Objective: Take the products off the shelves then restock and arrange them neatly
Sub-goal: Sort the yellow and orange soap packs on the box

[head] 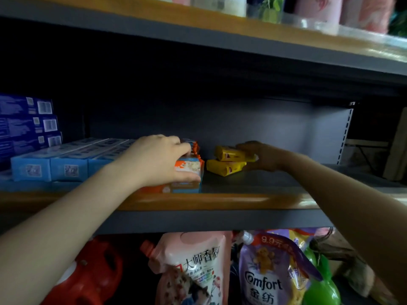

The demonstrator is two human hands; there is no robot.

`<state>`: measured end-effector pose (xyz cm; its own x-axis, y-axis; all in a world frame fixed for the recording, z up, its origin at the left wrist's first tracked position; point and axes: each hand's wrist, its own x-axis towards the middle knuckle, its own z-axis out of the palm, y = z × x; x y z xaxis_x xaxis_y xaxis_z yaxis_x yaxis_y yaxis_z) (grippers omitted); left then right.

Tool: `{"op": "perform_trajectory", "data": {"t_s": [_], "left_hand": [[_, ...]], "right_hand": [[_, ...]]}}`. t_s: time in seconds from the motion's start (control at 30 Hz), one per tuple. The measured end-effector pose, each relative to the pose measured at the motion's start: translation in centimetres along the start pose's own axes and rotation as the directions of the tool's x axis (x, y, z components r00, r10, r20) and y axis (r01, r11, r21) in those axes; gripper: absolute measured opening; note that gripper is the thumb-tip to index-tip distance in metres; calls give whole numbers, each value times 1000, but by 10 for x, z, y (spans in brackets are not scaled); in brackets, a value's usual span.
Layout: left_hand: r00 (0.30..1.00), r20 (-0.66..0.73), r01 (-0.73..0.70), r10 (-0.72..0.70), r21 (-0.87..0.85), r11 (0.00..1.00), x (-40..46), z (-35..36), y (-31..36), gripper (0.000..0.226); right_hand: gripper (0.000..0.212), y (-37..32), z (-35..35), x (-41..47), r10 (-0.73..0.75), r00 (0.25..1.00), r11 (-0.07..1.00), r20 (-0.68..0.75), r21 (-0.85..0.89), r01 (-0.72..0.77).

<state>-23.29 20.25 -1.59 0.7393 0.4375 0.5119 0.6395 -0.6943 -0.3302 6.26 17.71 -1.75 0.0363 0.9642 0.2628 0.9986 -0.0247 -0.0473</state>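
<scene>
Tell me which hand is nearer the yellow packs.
Right. The right hand grips the upper of the yellow packs; the left hand holds the orange-blue packs beside them.

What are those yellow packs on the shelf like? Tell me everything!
The yellow packs are two small, shiny, wrapped bars with dark red marks, stacked one on the other, the top one askew. They lie on the grey shelf, right of the orange-and-blue boxes. The right hand grips the top pack.

Looks like a small shop, with grey metal shelves (220, 221) stocked in rows: blue boxes (66, 166) along the left edge, yellow bars (226, 161) mid-shelf, detergent pouches (271, 271) with a 9.9 price sticker below.
</scene>
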Motion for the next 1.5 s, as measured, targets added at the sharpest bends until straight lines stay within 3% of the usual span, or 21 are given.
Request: {"op": "perform_trajectory", "data": {"t_s": [0.13, 0.33, 0.43, 0.5, 0.57, 0.63, 0.7, 0.8, 0.87, 0.93, 1.0, 1.07, 1.2, 1.33, 1.5], "left_hand": [[1000, -11, -4, 4, -1, 1000, 6, 0, 2, 71], [997, -79, 3, -1, 25, 1000, 3, 5, 3, 76], [994, -108, -9, 12, 25, 1000, 2, 6, 4, 77], [993, -114, -9, 13, 31, 999, 0, 9, 3, 78], [994, -110, -19, 22, 34, 999, 0, 10, 3, 79], [995, -92, -21, 26, 54, 998, 0, 10, 4, 77], [993, -119, -11, 18, 60, 998, 1, 10, 4, 77], [970, -234, -59, 71, 58, 997, -2, 5, 5, 78], [909, -392, -144, 140, 21, 989, -9, 3, 12, 57], [832, -526, -212, 174, -11, 977, -20, 2, 29, 37], [771, -601, -298, 212, -46, 953, -37, 3, 57, 25], [753, -604, -388, 261, -88, 918, -57, 13, 86, 19], [833, -430, -475, 349, -231, 849, -96, 52, 143, 21], [872, -205, -489, 444, -385, 783, -129, 92, 192, 25], [845, -99, -495, 526, -518, 698, -169, 108, 248, 30]], "right_hand": [[84, -9, 11, 14, -59, 998, 992, 6, -107, 59], [74, -40, 21, 43, 35, 996, 955, -76, -292, -56], [72, -45, 24, 67, 43, 999, 982, -33, -180, -48], [77, -40, 23, 73, -11, 999, 983, 30, -182, 17], [73, -31, 17, 66, -16, 1000, 986, 6, -168, 16], [58, -28, 4, 45, -55, 997, 998, -47, -29, 54], [38, -36, -11, 15, -148, 971, 987, -186, 29, 156], [20, -55, -24, -41, -238, 848, 961, -474, 9, 275], [17, -67, -21, -80, -287, 783, 941, -551, -10, 337], [20, -77, -15, -117, -294, 770, 936, -566, -8, 351], [23, -80, -8, -150, -310, 787, 932, -533, -6, 363], [27, -77, 0, -181, -319, 837, 934, -445, 2, 357], [30, -63, 28, -248, -274, 950, 955, -153, 76, 287], [17, -46, 58, -312, -209, 972, 974, 111, 116, 196], [17, -39, 86, -383, -131, 969, 985, 208, 138, 103]]}}
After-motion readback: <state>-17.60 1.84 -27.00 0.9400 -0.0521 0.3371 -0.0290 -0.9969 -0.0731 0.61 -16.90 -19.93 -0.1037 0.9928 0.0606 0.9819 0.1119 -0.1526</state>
